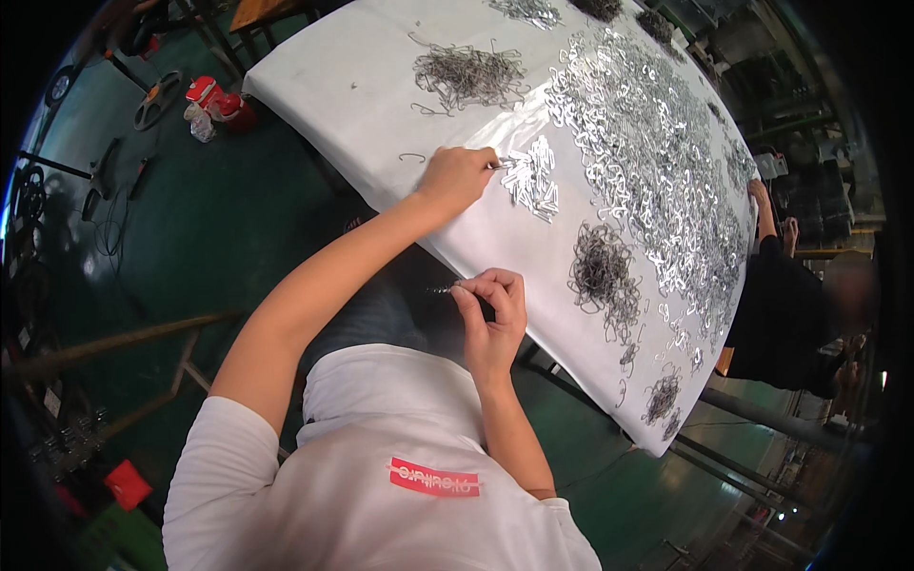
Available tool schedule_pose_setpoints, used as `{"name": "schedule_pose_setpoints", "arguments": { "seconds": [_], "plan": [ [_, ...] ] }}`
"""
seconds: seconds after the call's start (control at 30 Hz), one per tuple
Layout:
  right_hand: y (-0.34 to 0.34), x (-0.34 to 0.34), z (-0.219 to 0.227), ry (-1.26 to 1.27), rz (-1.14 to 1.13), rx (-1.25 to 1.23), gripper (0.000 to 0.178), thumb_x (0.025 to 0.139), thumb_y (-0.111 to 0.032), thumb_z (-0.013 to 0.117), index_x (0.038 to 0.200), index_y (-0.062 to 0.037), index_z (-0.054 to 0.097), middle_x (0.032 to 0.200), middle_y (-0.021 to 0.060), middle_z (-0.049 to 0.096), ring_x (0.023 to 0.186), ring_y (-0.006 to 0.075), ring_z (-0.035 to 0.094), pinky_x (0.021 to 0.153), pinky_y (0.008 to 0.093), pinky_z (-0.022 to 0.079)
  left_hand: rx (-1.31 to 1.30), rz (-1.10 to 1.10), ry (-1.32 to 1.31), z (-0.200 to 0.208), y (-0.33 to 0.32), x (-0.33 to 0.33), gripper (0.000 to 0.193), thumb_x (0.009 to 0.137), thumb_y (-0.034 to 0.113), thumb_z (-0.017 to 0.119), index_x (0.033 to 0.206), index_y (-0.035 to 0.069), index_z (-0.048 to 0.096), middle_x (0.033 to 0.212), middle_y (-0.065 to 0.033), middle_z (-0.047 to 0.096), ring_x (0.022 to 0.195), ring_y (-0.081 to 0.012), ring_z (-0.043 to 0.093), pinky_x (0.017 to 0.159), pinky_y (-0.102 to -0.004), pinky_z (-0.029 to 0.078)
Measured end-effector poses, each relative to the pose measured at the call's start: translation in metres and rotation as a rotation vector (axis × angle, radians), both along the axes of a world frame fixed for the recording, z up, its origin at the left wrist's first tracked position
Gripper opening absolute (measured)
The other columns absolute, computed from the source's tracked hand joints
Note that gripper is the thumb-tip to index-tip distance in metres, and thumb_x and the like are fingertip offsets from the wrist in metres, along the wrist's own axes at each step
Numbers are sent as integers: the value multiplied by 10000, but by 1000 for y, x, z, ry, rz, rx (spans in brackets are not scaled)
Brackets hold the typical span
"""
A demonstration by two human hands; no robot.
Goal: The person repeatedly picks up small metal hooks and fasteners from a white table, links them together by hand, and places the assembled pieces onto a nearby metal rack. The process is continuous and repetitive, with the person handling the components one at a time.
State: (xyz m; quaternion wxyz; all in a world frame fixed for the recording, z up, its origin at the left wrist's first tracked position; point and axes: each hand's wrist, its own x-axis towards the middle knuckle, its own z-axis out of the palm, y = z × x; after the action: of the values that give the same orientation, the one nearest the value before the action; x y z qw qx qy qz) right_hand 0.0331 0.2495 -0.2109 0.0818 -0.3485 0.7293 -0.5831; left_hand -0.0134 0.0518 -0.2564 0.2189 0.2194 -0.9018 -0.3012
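My left hand [461, 181] is closed in a pinch at the near side of a small pile of flat silver metal pieces [533, 181] on the white-covered table [381, 95]. A silver piece shows at its fingertips, partly hidden. Just off the table's near edge, my right hand [493, 319] pinches a small shiny metal piece [440, 289] between thumb and forefinger; its exact shape is blurred. One thin bent wire hook [412, 156] lies alone beside my left wrist.
A broad spread of silver S-shaped hooks [657, 171] covers the table's far right. Dark wire hooks lie heaped at the back [466, 76] and at the right [605, 271]. Across the table stands a person in dark clothes [785, 305]. Red containers [233, 109] stand on the green floor.
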Motion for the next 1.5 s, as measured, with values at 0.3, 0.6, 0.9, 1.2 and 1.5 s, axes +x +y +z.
{"name": "schedule_pose_setpoints", "arguments": {
  "seconds": [0.3, 0.6, 0.9, 1.2, 1.5],
  "plan": [
    [-8, -6, -4, 71, 4, 10, 89, 773, -22, 739, 839, -22, 679, 893, 72, 547, 756, 169, 563, 615, 279, 472, 899, -30, 34, 63, 35, 111, 157, 811, 131, 721, 905, 5, 728, 783, -44, 710, 699, -78, 629, 678, -243, 504],
    [-19, -6, -1, 99, 6, 50, 81, 779, -21, 733, 838, -13, 678, 883, 72, 542, 746, 163, 556, 601, 278, 462, 893, -47, 38, 75, 39, 125, 117, 813, 87, 709, 899, 10, 726, 787, -31, 701, 709, -67, 617, 666, -219, 485],
    [-29, -14, -8, 258, 104, 173, 152, 767, -85, 745, 899, -57, 674, 926, 66, 592, 745, 196, 570, 682, 320, 442, 652, -33, 212, 55, 40, 138, 116, 783, 30, 718, 898, 26, 723, 829, -51, 692, 765, -129, 629, 706, -252, 490],
    [-168, -138, -28, 322, 324, 290, 95, 849, -107, 653, 898, -28, 672, 869, 128, 651, 711, 276, 614, 672, 356, 481, 604, 33, 306, 44, 51, 146, 113, 755, 10, 743, 863, 33, 718, 844, -56, 701, 803, -179, 620, 699, -294, 495],
    [-261, -158, -50, 691, 375, 924, 243, 863, -272, 646, 953, -50, 682, 964, 126, 674, 911, 325, 643, 768, 423, 500, 598, 50, 293, 49, 58, 149, 118, 745, 11, 747, 853, 48, 715, 828, -45, 698, 787, -188, 618, 715, -303, 488]
  ]
}}
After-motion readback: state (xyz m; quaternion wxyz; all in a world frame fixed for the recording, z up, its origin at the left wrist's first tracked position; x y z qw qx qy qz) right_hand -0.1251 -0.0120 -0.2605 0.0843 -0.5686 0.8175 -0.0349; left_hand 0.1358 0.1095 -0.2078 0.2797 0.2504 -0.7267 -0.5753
